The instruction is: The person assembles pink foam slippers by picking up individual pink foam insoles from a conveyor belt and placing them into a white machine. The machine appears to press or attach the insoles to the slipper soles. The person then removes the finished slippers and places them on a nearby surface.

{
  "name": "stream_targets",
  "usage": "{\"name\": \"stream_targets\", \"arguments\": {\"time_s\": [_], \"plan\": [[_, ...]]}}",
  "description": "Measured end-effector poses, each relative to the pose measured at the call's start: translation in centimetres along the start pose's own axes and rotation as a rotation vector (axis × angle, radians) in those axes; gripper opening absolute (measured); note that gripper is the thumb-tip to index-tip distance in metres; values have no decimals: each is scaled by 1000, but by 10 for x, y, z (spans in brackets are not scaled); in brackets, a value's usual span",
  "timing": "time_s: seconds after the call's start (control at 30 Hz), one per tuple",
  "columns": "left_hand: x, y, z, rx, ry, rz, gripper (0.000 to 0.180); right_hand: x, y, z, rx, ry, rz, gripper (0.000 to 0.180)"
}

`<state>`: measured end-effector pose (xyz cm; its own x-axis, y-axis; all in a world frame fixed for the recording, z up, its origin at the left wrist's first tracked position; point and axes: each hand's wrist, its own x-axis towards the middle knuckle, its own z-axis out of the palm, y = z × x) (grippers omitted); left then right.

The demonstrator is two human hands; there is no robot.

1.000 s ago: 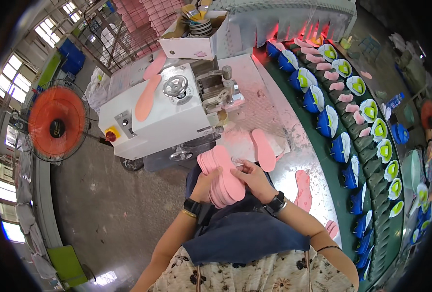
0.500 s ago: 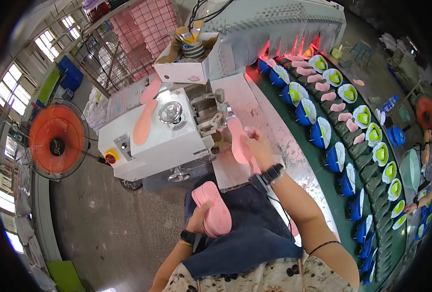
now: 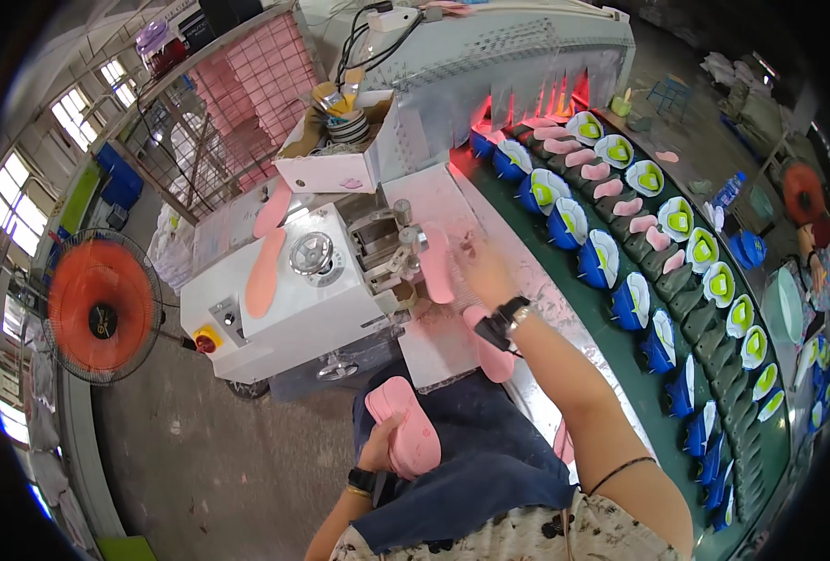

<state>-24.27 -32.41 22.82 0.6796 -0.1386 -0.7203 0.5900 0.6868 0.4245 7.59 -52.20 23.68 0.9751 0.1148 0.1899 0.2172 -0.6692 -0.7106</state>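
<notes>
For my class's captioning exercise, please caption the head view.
Left hand holding a stack of flat pink insoles, blurred right hand near a single flat pink insole beside a boxy white machine.

The left hand curls in a grip, held low; the right arm stretches farther forward, the right hand at its end blurred.

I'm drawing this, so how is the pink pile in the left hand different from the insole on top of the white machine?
The pink pile has several insoles; the single insole on the white machine is just one. The left hand grips the pile; no hand touches the single insole. The pile looks pinker, the single insole more orange. Both have curved edges.
</notes>
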Motion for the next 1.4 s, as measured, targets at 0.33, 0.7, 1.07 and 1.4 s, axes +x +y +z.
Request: {"name": "stream_targets", "arguments": {"time_s": [0.33, 0.7, 1.07, 1.4], "plan": [[-9, -1, -3, 400, -36, 276, 42, 53, 60, 38, 774, 185, 435, 35], [15, -4, 28, 55, -65, 45, 45, -132, 347, -294, -4, 862, 804, 36], [35, 4, -2, 1655, -166, 555, 37, -98, 77, -127, 299, 72, 19, 18], [14, 5, 55, 298, 126, 278, 30, -214, -61, -46, 560, -624, 82, 60]]}}
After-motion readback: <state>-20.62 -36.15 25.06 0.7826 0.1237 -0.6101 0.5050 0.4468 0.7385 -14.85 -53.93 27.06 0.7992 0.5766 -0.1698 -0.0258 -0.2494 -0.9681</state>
